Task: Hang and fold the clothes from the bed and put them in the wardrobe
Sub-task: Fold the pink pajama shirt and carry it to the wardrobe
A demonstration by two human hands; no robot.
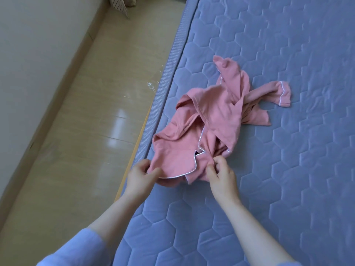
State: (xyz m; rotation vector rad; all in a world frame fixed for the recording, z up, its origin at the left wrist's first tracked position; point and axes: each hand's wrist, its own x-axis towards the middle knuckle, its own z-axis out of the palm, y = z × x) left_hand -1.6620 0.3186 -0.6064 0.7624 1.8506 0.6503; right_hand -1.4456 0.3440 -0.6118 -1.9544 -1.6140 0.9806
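Crumpled pink pyjama top (207, 120) lies on blue quilted mattress (288, 169), near its edge. Left hand (139, 174) pinches the hem between curled fingers; right hand (221, 174) pinches bunched fabric beside the white-piped placket.

The bed (288, 169), a blue-grey mattress quilted in hexagons, fills the view from 12 round to 6 o'clock. Its mesh-banded edge runs from 12 down toward 7. A crumpled pink top (201, 120) with white piping lies on it at the centre, near that edge, with one cuffed sleeve reaching toward 2 o'clock. The glossy floor (86, 121) lies beside the bed at 9 o'clock.
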